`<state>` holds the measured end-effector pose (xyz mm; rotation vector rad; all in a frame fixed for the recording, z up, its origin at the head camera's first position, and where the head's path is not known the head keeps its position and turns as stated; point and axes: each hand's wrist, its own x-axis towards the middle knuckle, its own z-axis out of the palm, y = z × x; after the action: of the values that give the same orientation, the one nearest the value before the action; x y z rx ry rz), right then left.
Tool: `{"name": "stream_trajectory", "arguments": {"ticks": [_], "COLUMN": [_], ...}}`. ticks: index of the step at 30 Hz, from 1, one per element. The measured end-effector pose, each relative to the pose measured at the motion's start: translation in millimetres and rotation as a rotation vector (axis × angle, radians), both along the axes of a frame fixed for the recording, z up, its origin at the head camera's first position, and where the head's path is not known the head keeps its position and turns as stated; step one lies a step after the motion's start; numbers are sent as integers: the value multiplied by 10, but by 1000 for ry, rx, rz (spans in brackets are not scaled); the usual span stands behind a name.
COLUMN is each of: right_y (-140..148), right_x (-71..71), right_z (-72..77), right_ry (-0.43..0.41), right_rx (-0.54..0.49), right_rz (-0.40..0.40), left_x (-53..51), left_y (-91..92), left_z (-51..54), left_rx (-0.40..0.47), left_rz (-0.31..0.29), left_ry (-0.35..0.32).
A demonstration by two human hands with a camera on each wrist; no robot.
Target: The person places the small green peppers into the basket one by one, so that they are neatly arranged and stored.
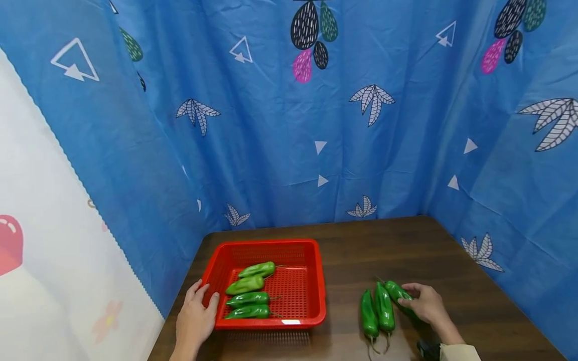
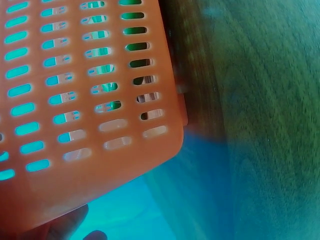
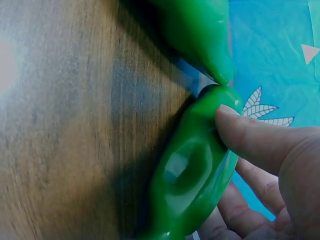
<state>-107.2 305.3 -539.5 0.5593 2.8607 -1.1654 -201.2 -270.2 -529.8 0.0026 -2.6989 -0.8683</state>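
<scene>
My left hand point(image 1: 195, 315) grips the left rim of a red perforated plastic basket point(image 1: 321, 286), thumb at the rim's inner side. In the left wrist view the basket's slotted wall point(image 2: 95, 182) fills much of the picture, with dark fingertips point(image 2: 75, 220) at its edge. On the right, my right hand point(image 1: 426, 304) pinches a glossy green chili pepper point(image 1: 396, 290) lying on the table. The right wrist view shows the thumb point(image 3: 255, 140) pressed on this pepper point(image 3: 175, 170) and fingers behind it. Two more green peppers point(image 1: 385, 308) point(image 1: 368, 313) lie just left of it, stems toward me.
Several green peppers point(image 1: 248, 299) lie in the basket's left half, lighter ones farther back. Everything stands on a dark wooden table point(image 1: 361, 240). A blue patterned curtain point(image 1: 271, 150) hangs behind and at the sides, and a white cloth point(image 1: 54, 200) hangs at far left.
</scene>
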Motion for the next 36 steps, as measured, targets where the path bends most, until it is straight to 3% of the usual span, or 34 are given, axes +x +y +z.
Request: {"name": "stream_trajectory", "arguments": {"ticks": [8,16,22,30,36], "right_y": [-2,-5,-88,-323,-518], "right_x": [-15,-123,-230,-490,-625], "right_z": [23,210,405,810,1072], "right_ry": [22,70,159,278,332], "right_rx": [56,76,112,154,180], "right_rz": [32,64,109,143,162], "left_x": [29,25,26,-1,21], "left_y": [10,7,17,16,16], "left_z": [20,21,28,14,6], "left_rx": [8,4,3,15,22], "left_rz": [3,3,5,7,6], "left_ry": [0,9,5,31,12]}}
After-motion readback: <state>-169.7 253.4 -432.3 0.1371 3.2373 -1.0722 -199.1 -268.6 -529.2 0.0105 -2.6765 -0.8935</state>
